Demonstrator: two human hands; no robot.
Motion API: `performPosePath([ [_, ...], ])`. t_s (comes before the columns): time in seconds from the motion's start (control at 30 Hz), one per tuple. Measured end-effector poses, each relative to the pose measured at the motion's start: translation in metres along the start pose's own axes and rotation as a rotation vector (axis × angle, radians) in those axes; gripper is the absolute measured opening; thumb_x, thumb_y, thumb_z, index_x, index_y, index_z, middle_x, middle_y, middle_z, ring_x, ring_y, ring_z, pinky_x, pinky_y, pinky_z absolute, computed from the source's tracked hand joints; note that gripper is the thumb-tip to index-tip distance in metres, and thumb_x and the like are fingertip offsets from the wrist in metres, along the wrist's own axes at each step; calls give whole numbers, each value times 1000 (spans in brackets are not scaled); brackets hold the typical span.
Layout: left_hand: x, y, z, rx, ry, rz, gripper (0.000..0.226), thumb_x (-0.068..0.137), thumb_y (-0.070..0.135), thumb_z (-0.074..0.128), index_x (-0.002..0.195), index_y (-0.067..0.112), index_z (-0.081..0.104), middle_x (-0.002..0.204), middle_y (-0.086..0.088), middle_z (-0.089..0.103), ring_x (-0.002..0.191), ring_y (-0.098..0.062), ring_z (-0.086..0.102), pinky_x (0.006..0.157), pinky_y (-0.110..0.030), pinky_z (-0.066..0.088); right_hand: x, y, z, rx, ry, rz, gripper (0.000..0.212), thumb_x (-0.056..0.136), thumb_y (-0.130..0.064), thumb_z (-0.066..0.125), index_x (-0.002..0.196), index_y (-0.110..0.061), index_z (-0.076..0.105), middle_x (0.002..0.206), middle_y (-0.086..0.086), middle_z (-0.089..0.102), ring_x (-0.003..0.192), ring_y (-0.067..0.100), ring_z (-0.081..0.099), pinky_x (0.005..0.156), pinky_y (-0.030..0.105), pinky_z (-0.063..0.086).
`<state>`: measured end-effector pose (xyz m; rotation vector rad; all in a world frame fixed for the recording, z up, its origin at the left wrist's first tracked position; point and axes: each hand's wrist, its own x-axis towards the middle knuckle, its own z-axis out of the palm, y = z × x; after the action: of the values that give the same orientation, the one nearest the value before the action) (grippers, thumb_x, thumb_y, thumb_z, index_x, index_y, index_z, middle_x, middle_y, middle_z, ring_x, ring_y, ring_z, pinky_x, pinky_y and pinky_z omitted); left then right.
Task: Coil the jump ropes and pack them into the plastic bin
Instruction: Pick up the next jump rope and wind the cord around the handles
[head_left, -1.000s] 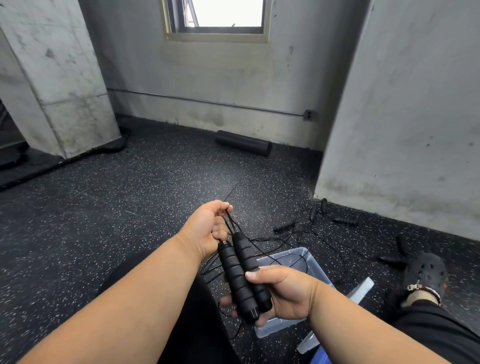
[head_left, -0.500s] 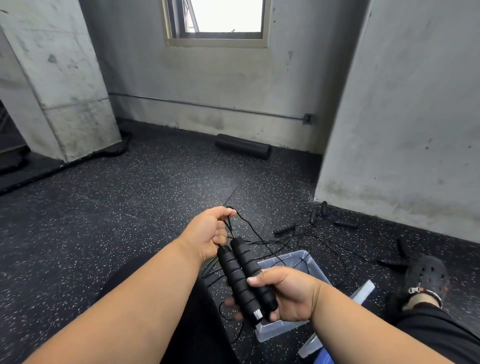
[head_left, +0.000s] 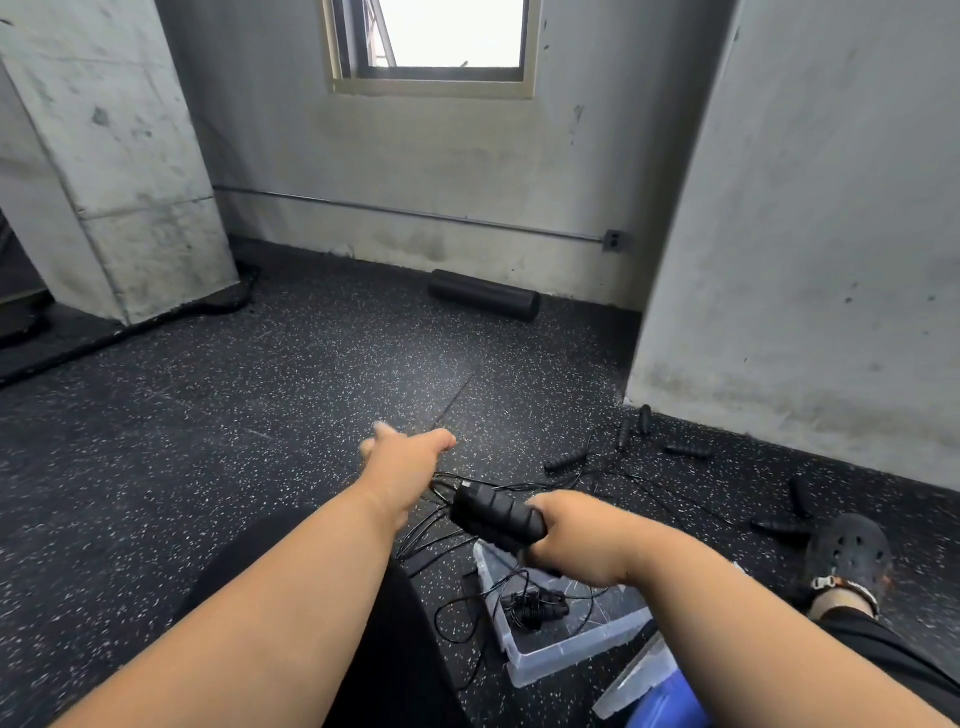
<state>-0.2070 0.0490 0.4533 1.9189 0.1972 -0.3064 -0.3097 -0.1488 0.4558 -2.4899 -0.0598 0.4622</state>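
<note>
The ribbed foam jump-rope handles (head_left: 496, 514) gripped in the right hand (head_left: 576, 540) are matte black, with a small silver end cap by the fingers' far side. The thin cord (head_left: 524, 487) running from them past the left hand (head_left: 402, 467) is black too. Below the right hand's fingers, the clear plastic bin (head_left: 566, 652) looks colourless with a pale blue tint, holding a black coiled rope (head_left: 535, 608). The rubber floor (head_left: 260, 415) beyond the fingers is black, speckled with white and grey flecks. The cylindrical foam roller (head_left: 484, 295) is black. The concrete walls (head_left: 831, 234) are mottled grey. The perforated clog (head_left: 849, 553) is black.
</note>
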Motion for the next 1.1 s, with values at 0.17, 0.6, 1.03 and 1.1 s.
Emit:
performPosePath([
  [0.17, -24, 9, 5, 408, -406, 591, 48, 106, 63, 42, 149, 43, 53, 156, 11, 52, 145, -10, 44, 125, -45, 32, -11, -9, -36, -575, 231, -91, 8, 86, -26, 58, 93, -28, 56, 88, -8, 65, 83, 22, 62, 67, 31, 44],
  [0.6, -31, -1, 13, -178, -1060, -25, 62, 77, 41, 81, 123, 12, 51, 96, -7, 70, 80, -25, 76, 75, -40, 64, -10, -11, -58, -776, 537, -432, 33, 81, -22, 60, 109, -39, 69, 103, -16, 65, 101, 17, 57, 80, 37, 49],
  [1.03, -28, 20, -2, -786, -777, 4, 26, 80, 37, 74, 97, 24, 59, 70, 8, 44, 39, 1, 28, 46, -16, 37, 6, -12, 49, 835, -9, -109, 65, 71, -21, 58, 136, -22, 62, 132, -1, 69, 126, 15, 61, 113, 36, 43],
  [1.1, -26, 20, -7, -802, -773, -10, 25, 82, 40, 73, 97, 24, 60, 72, 9, 45, 39, 2, 28, 49, -15, 36, 7, -5, 59, 822, -57, -131, 34, 73, -25, 57, 101, -16, 74, 93, 0, 77, 93, 16, 70, 96, 38, 49],
])
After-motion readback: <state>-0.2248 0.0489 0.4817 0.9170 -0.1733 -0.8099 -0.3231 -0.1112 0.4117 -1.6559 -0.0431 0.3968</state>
